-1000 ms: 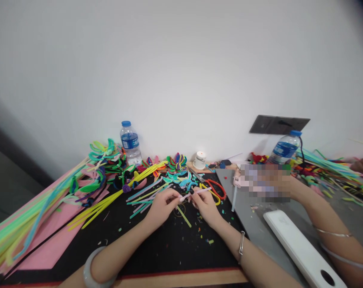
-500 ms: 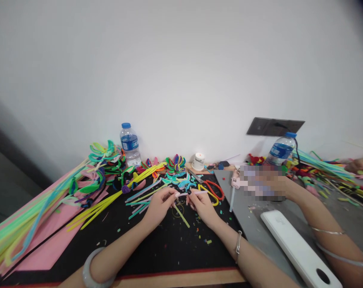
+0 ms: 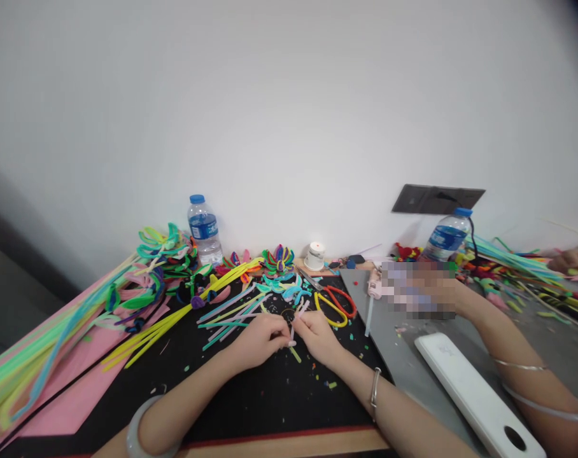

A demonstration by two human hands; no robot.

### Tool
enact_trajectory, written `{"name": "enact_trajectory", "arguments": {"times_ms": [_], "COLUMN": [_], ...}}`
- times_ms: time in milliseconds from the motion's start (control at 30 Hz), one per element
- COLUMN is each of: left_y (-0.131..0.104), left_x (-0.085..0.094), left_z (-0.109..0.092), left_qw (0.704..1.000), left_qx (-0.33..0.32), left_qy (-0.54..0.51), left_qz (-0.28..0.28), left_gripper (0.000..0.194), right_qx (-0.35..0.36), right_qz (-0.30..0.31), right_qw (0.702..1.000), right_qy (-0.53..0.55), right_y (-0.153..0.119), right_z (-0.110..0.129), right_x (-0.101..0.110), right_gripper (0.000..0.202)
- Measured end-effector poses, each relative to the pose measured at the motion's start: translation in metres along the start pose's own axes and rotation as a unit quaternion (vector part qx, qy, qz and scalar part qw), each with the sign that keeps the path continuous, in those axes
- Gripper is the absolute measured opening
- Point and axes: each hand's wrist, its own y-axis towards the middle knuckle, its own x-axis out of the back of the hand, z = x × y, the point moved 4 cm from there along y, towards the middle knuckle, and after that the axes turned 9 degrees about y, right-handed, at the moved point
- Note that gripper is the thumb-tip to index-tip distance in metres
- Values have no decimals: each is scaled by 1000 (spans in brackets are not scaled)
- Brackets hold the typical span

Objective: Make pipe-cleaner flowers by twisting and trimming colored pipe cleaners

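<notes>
Both my hands meet over the black mat [image 3: 289,394]. My left hand [image 3: 263,337] is closed, its fingertips pinching the lower end of a pale pink pipe cleaner [image 3: 292,332]. My right hand [image 3: 319,337] is closed on the same piece, whose other end sticks up above the fingers. Beneath the hands a yellow-green piece [image 3: 295,355] lies on the mat. Cut pipe cleaners in teal and lilac [image 3: 222,326] spread out left of my hands. Red and yellow scissors [image 3: 334,308] lie open just beyond my right hand.
Yellow [image 3: 150,340] and pastel pipe cleaners [image 3: 35,356] cover the left side. A water bottle [image 3: 204,230] and white spool [image 3: 315,256] stand by the wall. At right are a co-worker's arm [image 3: 513,356], a white device [image 3: 475,394] and another bottle [image 3: 445,235].
My left hand has moved right and down, turning palm-down. The pale pink piece, held nearly level before, now stands steeply between my hands.
</notes>
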Motion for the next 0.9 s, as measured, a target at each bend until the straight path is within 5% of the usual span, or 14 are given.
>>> {"name": "enact_trajectory", "arguments": {"times_ms": [200, 300, 467, 633, 900], "left_y": [0, -1, -2, -3, -3], "left_x": [2, 6, 11, 12, 1], "left_z": [18, 23, 21, 21, 28], "left_qw": [973, 943, 929, 909, 818], "left_qx": [121, 137, 140, 163, 195], "left_qy": [-171, -267, -288, -319, -495], "left_qz": [-93, -140, -187, -213, -219], "left_gripper": [16, 32, 17, 21, 30], "right_qx": [-6, -30, -75, -84, -76], "right_qz": [-53, -66, -34, -7, 8], "right_qw": [998, 995, 983, 976, 978], "right_qy": [18, 67, 164, 200, 196], "right_y": [2, 2, 1, 1, -1], "right_z": [-5, -10, -11, -10, -7], "right_x": [12, 12, -1, -6, -9], "right_gripper": [43, 45, 46, 43, 39]}}
